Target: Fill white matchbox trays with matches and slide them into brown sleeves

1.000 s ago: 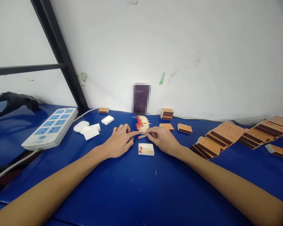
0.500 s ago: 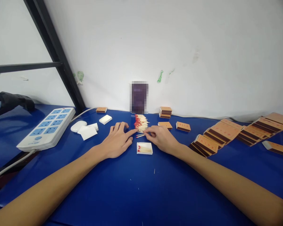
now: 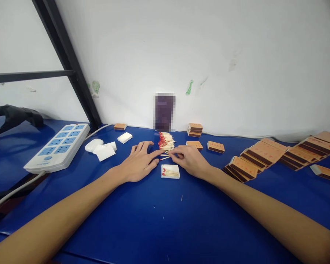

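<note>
A heap of red-headed matches (image 3: 166,141) lies on the blue table, heads to the left. My left hand (image 3: 139,161) rests to its left with fingers spread, the index fingertip touching the head end of the nearest matches. From the other side, my right hand (image 3: 189,159) has thumb and index finger pinched at the bare ends of the front matches. A loose match (image 3: 165,158) lies just in front of the heap, near the right thumb. Closer to me is a white matchbox tray (image 3: 176,171) with several matches inside, touched by neither hand.
Right of the heap stand stacked matchboxes (image 3: 195,130) and single ones (image 3: 216,146); many more matchbox sleeves (image 3: 264,152) overlap farther right. At left are a power strip (image 3: 57,148), a white rounded object (image 3: 93,145) and white trays (image 3: 125,138). A blurred dark rectangle (image 3: 165,112) is at the wall.
The whole view has shifted slightly. My right fingers have moved a little at the front matches, and the loose matches there have separated slightly. My left hand keeps its pose.
</note>
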`<act>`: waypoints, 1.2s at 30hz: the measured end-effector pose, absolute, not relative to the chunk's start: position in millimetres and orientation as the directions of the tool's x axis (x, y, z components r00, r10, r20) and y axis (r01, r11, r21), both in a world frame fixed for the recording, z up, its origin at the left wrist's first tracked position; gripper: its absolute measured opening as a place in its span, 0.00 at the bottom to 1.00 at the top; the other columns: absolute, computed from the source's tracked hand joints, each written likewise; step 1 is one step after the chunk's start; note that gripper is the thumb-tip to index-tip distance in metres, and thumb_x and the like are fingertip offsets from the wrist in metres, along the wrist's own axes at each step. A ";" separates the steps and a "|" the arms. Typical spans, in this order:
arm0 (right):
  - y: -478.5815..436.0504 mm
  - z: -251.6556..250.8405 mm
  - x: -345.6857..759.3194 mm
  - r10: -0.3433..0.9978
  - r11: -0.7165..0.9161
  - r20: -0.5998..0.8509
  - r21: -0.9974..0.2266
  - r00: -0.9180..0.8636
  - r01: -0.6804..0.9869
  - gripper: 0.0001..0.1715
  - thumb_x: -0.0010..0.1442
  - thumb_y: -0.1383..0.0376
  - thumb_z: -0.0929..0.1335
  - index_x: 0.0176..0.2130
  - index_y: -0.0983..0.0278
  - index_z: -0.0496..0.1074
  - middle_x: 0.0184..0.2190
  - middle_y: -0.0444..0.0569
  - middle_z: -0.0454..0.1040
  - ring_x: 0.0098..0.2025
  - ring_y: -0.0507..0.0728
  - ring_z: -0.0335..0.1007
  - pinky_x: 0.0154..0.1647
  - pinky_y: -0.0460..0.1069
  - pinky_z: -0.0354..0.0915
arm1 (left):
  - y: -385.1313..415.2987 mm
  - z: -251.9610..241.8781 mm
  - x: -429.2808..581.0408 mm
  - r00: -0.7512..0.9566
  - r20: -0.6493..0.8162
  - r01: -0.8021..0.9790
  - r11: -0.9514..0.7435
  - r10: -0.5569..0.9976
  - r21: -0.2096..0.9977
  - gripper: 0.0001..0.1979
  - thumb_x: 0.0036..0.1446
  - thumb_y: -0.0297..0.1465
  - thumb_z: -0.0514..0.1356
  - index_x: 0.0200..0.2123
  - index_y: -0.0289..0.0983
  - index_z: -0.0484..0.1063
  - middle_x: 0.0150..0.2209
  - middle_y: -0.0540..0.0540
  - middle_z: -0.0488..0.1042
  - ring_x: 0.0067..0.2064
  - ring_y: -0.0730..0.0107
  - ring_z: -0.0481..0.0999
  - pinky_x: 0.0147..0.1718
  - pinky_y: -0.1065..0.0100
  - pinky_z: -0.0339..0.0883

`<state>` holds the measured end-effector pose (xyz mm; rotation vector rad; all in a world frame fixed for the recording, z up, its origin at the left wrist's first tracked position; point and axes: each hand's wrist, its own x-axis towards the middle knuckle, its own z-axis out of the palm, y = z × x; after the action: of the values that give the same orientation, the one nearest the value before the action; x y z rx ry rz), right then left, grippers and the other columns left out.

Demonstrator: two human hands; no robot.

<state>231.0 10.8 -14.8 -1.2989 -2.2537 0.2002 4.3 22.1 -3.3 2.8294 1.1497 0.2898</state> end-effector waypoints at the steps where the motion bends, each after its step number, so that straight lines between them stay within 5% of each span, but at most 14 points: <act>1: 10.8 -14.8 231.1 0.840 0.528 0.366 -0.382 -0.400 0.758 0.11 0.60 0.65 0.64 0.35 0.63 0.77 0.23 0.44 0.69 0.26 0.51 0.59 0.27 0.46 0.51 | 22.3 -3.8 4.4 0.699 0.149 0.685 -0.714 0.700 0.142 0.22 0.67 0.41 0.41 0.62 0.51 0.54 0.59 0.40 0.53 0.60 0.50 0.50 0.53 0.43 0.51; 13: 7.4 -13.5 229.3 0.803 0.566 0.451 -0.370 -0.391 0.736 0.11 0.60 0.66 0.64 0.31 0.64 0.75 0.21 0.42 0.64 0.24 0.50 0.57 0.27 0.46 0.51 | 21.4 -3.2 5.2 0.693 0.183 0.673 -0.717 0.697 0.181 0.22 0.66 0.43 0.42 0.61 0.52 0.55 0.55 0.42 0.55 0.56 0.52 0.56 0.51 0.45 0.54; 31: 8.6 -14.6 228.6 0.847 0.515 0.360 -0.374 -0.392 0.771 0.10 0.60 0.64 0.65 0.33 0.63 0.77 0.22 0.43 0.67 0.25 0.50 0.59 0.26 0.46 0.50 | 21.1 -1.8 3.8 0.745 0.215 0.596 -0.775 0.632 0.213 0.17 0.66 0.40 0.44 0.52 0.45 0.64 0.52 0.42 0.58 0.51 0.56 0.60 0.49 0.50 0.56; 36: 9.2 -15.7 228.9 0.831 0.529 0.411 -0.379 -0.374 0.759 0.12 0.62 0.64 0.63 0.35 0.63 0.76 0.23 0.43 0.68 0.26 0.51 0.60 0.28 0.46 0.53 | 22.0 -2.5 3.5 0.730 0.223 0.605 -0.762 0.647 0.231 0.18 0.66 0.40 0.44 0.56 0.46 0.60 0.52 0.42 0.59 0.51 0.56 0.60 0.49 0.49 0.57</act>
<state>228.9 9.2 -15.7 -1.2866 -2.2097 0.1695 3.5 22.0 -2.5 2.7874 1.0142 0.4400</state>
